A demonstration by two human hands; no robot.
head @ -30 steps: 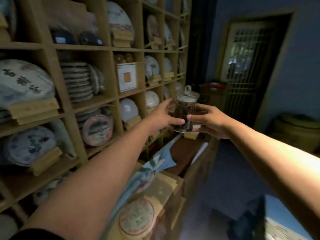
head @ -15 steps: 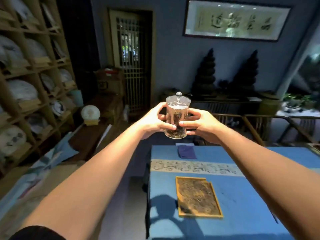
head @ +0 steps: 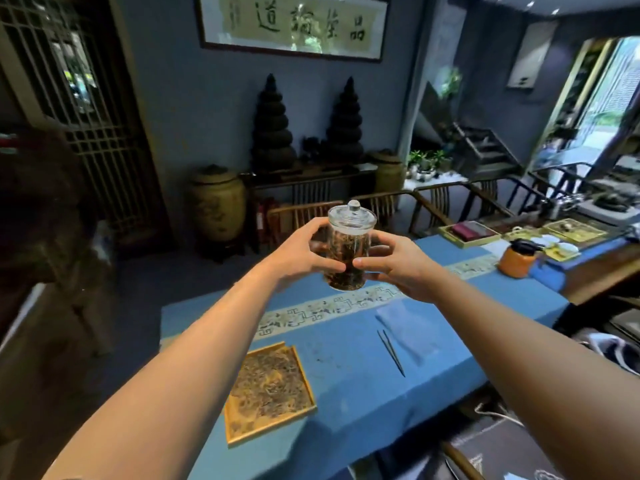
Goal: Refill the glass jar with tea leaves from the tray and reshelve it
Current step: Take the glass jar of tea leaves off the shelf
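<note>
The shelves of tea cakes that filled the view from 9 to 12 o'clock a second ago are gone; the blue-clothed table (head: 363, 386) now spreads below the glass jar (head: 350, 251). The tray of tea leaves (head: 269, 389) sits at 6 o'clock, and tweezers (head: 391, 353) newly show at 5 o'clock.

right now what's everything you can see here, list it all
glass jar: 1, clear with dark tea, lid on, held above the table
tray: 1, yellow rim, full of tea leaves, near left of table
table: 1, blue cloth, patterned band
tweezers: 1, dark, right of tray
folded cloth: 1, blue, beside tweezers
orange jar: 1, far right of table
urns: 2, tan, by back wall
hands: left hand, right hand, both gripping the jar
</note>
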